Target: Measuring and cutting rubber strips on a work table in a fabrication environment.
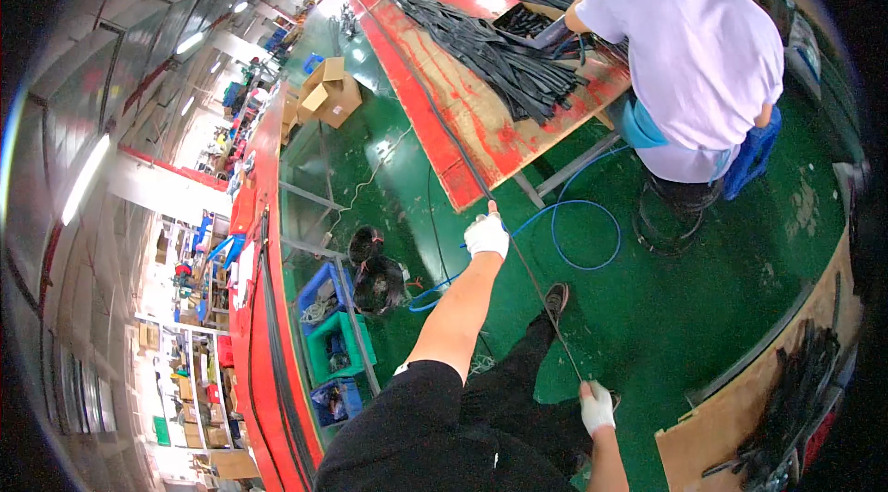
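Note:
A long dark cable (544,293) runs off the end of the red-topped table (450,179) and stretches taut between my two white-gloved hands. My left hand (487,235) is closed around it just beyond the table's near corner, thumb pointing forward. Further back and lower right, my right hand (597,406) grips the cable near its visible end, close to my right leg. Between the hands the line looks thinner than the black strand (435,113) lying along the table's left edge; whether they are one piece, I cannot tell.
Black tube bundles (499,57) cover the table. A seated person (694,67) works at its right side. A blue hose (618,238) loops on the green floor. Crates (338,349) and black coils (377,284) stand left, beside another red bench (254,353). Black strips lie on a board (689,446).

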Demonstrator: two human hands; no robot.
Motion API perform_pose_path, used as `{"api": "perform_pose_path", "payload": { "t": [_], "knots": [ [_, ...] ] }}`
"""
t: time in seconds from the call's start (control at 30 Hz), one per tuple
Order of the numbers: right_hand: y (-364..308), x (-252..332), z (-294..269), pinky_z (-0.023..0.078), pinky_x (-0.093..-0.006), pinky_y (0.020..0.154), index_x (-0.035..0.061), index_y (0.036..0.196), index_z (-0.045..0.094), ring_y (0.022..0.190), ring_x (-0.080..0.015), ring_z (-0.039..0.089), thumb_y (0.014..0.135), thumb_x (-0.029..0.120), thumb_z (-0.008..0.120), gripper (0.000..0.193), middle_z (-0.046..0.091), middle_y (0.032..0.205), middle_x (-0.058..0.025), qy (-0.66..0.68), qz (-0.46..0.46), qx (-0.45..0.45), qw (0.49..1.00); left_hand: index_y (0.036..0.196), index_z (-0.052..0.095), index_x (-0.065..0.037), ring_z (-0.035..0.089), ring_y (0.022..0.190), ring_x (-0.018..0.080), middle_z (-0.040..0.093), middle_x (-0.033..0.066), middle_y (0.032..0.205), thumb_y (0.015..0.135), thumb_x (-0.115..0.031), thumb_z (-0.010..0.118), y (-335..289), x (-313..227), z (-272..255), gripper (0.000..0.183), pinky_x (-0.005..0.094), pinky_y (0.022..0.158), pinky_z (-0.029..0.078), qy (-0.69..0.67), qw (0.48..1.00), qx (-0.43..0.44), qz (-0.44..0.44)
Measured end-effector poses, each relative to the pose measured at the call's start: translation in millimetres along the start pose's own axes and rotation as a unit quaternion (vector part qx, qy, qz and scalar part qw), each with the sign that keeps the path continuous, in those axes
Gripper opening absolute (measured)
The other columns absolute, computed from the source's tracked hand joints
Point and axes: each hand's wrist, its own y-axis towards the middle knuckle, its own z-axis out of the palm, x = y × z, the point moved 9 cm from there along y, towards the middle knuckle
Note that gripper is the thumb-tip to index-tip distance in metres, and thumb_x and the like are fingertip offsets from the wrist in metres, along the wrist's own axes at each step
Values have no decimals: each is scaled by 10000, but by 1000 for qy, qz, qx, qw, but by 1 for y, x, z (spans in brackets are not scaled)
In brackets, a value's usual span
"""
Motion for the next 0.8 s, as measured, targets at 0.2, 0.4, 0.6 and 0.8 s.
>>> {"api": "perform_pose_path", "payload": {
  "t": [0.2, 0.4, 0.6, 0.8],
  "knots": [
    [-123, -144, -68, 494, -323, 681, -5, 974, 699, 740, -140, 601, 1038, 353, 637, 369, 647, 796, -61, 21, 140, -51, 989, 1614, 417, -160, 722, 955, 324, 691, 159, 1108, 926, -234, 600, -7, -12, -7, 715, 447, 846, 580, -12, 998, 47, 37],
    [82, 24, 3, 473, -317, 627, 46, 1148, 715, 696, -124, 566, 1074, 398, 580, 384, 650, 868, -25, 103, 17, 86, 991, 1617, 417, -164, 717, 968, 296, 692, 136, 1106, 898, -247, 654, 0, -1, -23, 762, 422, 860, 572, -7, 999, 38, 34],
    [247, 172, 66, 485, -359, 786, -7, 1017, 683, 812, -207, 591, 1077, 383, 557, 414, 669, 864, -99, -1, -77, -12, 997, 1627, 401, -163, 729, 950, 285, 698, 152, 1114, 926, -256, 648, 29, -1, -27, 749, 419, 830, 579, 13, 1000, 21, 5],
    [151, 121, 51, 505, -469, 922, -16, 1152, 692, 1079, -486, 659, 1067, 468, 525, 519, 711, 1068, -288, -10, 13, -25, 1000, 1612, 418, -152, 740, 941, 299, 701, 165, 1119, 952, -237, 621, -7, -5, 11, 696, 437, 810, 592, 1, 999, 40, 1]
  ]
}}
